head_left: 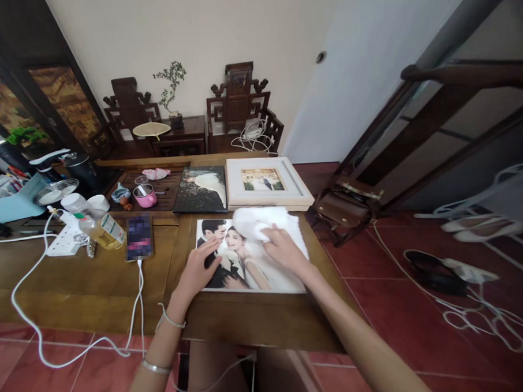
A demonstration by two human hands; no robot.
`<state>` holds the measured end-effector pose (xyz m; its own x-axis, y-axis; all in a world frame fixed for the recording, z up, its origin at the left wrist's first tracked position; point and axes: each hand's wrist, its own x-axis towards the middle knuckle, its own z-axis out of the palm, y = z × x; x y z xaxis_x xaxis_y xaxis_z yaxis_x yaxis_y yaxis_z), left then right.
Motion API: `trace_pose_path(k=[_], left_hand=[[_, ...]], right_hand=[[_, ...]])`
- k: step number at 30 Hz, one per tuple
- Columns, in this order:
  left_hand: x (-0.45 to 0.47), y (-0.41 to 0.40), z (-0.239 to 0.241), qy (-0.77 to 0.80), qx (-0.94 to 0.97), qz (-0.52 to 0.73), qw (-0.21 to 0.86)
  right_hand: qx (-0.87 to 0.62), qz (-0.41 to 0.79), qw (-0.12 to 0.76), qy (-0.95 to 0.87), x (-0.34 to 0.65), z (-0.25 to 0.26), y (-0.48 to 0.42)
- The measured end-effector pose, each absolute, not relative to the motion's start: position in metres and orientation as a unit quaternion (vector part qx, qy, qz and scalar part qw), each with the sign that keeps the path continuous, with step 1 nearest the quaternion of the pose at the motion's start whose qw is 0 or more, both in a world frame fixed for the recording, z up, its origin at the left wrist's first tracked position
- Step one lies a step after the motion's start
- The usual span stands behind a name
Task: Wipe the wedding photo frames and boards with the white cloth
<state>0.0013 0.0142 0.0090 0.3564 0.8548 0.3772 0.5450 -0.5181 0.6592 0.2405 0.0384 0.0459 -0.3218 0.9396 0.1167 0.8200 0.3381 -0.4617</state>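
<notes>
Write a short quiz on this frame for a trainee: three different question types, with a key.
1. What does the right hand hold?
2. True or false: the left hand also grips that item.
3. In the view, which lies immediately right of the dark rectangular picture?
A) pink round mug
B) pale-framed rectangular picture
C) white plastic power strip

Key:
1. A fluffy white cloth.
2. False; its fingers are spread over the flat rectangular photo print.
3. B

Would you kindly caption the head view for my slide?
Right hand holding a white cloth on a portrait photo, left hand at its left side.
</notes>
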Motion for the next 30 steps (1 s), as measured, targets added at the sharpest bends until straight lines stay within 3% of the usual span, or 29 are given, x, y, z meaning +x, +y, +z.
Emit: trace_pose_path(k=[9,16,30], left_hand=[[0.0,0.016,0.003,0.489,0.753,0.396,0.19],[-0.003,0.016,0.006,0.454,0.778,0.369,0.228],[-0.004,0.017,0.005,0.455,0.788,0.349,0.224]], right_hand=[[-0.559,0.078,0.175,-0.807,0.251,0.025,-0.045],[-0.421,0.158,0.168,-0.878,0.206,0.035,-0.101],[-0.539,0.131,0.203,-0.807,0.26,0.028,0.065]])
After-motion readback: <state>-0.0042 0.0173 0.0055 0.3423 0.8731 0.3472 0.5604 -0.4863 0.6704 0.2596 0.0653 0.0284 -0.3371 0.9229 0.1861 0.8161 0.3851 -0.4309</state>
